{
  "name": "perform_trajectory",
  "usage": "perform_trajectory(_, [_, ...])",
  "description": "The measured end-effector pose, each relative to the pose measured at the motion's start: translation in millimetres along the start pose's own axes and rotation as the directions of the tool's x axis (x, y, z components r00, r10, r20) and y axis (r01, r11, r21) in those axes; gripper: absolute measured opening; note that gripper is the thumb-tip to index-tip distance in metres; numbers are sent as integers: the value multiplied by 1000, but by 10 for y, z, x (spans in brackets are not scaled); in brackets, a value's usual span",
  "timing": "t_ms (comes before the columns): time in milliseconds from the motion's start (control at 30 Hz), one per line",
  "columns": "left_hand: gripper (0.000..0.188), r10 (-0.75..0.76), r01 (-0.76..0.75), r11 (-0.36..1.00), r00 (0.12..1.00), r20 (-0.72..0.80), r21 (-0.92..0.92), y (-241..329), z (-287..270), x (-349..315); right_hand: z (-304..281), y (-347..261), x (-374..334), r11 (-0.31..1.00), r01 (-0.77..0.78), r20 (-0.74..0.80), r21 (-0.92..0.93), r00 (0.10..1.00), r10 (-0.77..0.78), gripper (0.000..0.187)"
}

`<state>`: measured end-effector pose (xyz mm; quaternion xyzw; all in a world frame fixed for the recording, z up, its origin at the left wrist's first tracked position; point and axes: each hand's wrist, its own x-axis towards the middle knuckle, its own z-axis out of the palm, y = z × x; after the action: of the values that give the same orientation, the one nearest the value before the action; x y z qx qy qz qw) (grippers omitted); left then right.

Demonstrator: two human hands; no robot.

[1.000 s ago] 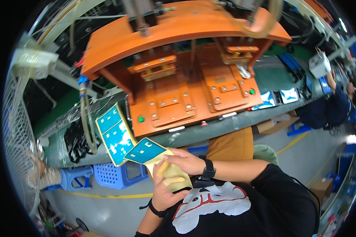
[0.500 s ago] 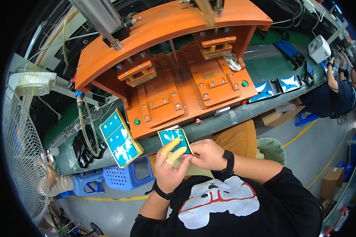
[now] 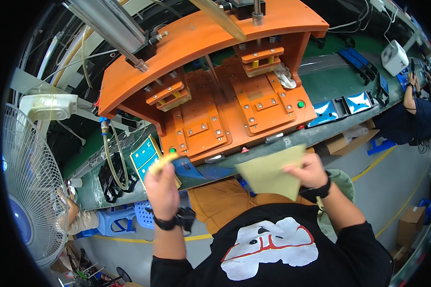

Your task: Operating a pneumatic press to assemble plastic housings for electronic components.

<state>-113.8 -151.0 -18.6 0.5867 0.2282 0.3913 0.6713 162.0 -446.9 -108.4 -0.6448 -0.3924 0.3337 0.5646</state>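
My left hand [image 3: 163, 193], with yellow finger covers on its fingertips, pinches a thin, see-through blue film [image 3: 189, 169]. The film is smeared by motion and trails toward the right. Between the thumb and fingers of my right hand [image 3: 312, 171] is a pale yellow backing sheet [image 3: 268, 170], tilted and apart from the film. Close behind my left hand lies a stack of blue film sheets [image 3: 145, 157] with yellow edges, partly hidden by the hand. In front of me stands an orange press [image 3: 215, 148] with two fixture plates.
A green bench [image 3: 297, 138] runs under the press. Black frames [image 3: 111, 179] lie at the left, near a wire fan [image 3: 33, 191]. Blue-filmed panels [image 3: 324, 113] lie at the right. A bin [image 3: 342, 184] stands by my right wrist. Another person [image 3: 412, 119] works farther right.
My hands were together on one blue sheet with its yellow backing. Now they are apart: the film has gone left with my left hand, the backing sheet right with my right.
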Motion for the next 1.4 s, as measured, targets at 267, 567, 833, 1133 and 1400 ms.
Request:
perform_trajectory(267, [37,-44,-52,885,980,193,463,-112,103,1297,-1407,1967,-1761,710,-114,-427,695,730,535,40])
perform_trajectory(567, [41,4,-331,243,940,340,912,-419,-218,2080,-1401,3510,-4094,342,-617,-532,709,-148,834,58])
perform_trajectory(833, [46,80,-388,256,921,380,885,-666,-350,2278,-2047,3282,-2828,901,-380,-936,210,189,298,21])
perform_trajectory(1133, [53,23,-368,397,920,391,841,-846,-485,2341,-2242,1067,-616,995,-43,-867,91,488,100,20])
perform_trajectory(1400, [60,-34,-364,388,912,408,847,-747,-434,2449,-2468,280,965,994,109,-622,31,781,-66,20])
